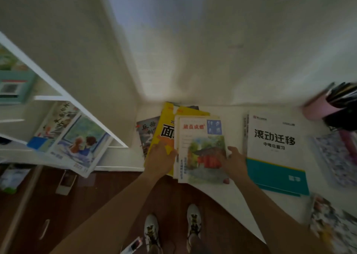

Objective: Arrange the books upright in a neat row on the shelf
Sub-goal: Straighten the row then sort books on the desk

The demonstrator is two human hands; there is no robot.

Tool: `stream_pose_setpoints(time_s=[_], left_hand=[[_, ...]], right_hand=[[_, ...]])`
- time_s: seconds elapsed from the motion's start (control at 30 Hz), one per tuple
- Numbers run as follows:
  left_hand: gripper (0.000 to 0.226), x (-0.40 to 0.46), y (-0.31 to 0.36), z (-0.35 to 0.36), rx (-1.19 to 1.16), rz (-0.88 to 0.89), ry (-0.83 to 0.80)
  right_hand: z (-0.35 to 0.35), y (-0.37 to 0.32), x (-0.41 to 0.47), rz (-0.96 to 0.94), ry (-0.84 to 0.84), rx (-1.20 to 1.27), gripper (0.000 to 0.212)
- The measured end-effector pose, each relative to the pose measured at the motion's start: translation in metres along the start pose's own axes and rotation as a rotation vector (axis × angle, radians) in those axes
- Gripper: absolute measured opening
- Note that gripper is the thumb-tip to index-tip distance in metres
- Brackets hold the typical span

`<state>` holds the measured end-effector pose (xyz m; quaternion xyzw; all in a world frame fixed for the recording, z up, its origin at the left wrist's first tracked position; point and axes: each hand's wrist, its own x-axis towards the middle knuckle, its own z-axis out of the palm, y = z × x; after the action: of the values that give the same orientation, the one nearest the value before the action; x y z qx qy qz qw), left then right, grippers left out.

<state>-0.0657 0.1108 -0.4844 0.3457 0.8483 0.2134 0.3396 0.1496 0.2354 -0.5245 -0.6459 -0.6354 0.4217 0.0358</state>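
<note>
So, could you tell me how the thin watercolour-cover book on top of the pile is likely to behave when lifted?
The thin watercolour-cover book looks like a soft paperback, so it will probably flex. It lies on a fanned pile with the yellow book, so it may slide. Both hands at its edges should steady it.
</note>
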Motion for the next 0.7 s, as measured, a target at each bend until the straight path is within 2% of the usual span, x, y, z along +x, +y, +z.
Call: stream_pose_setpoints(time_s=[0.1,0.23,0.27,0.33,0.4,0.53,0.63,0.7], left_hand=[[0.045,0.013,-0.002,0.036,-0.045,-0.082,-0.047],[0.06,0.028,-0.01,0.073,-0.101,-0.162,0.093],[0.063,0.031,-0.008,0.075,-0.146,-0.181,0.113],[0.057,0.034,-0.001,0.076,-0.394,-0.206,0.092],[0.053,0.03,0.008,0.079,-0.549,-0.15,0.067],[0.044,0.022,0.008,0.076,-0.686,-0.022,0.02],[0.045,0.008,0.011,0.056,-0.799,0.032,-0.03],[0.049,-0.001,0.017,0.044,-0.813,0.092,-0.095]], right_hand=[[0.018,0.013,0.015,-0.057,0.031,0.016,0.059],[0.03,0.019,0.029,-0.075,0.079,-0.01,0.059],[0.032,0.021,0.033,-0.073,0.085,-0.019,0.059],[0.031,0.023,0.039,-0.078,0.077,-0.008,0.051],[0.03,0.026,0.041,-0.087,0.047,0.095,0.04],[0.015,0.028,0.041,0.033,-0.066,0.382,0.045],[-0.009,0.018,0.033,0.04,-0.136,0.67,0.026],[-0.022,0.013,0.027,0.001,-0.188,0.784,0.037]])
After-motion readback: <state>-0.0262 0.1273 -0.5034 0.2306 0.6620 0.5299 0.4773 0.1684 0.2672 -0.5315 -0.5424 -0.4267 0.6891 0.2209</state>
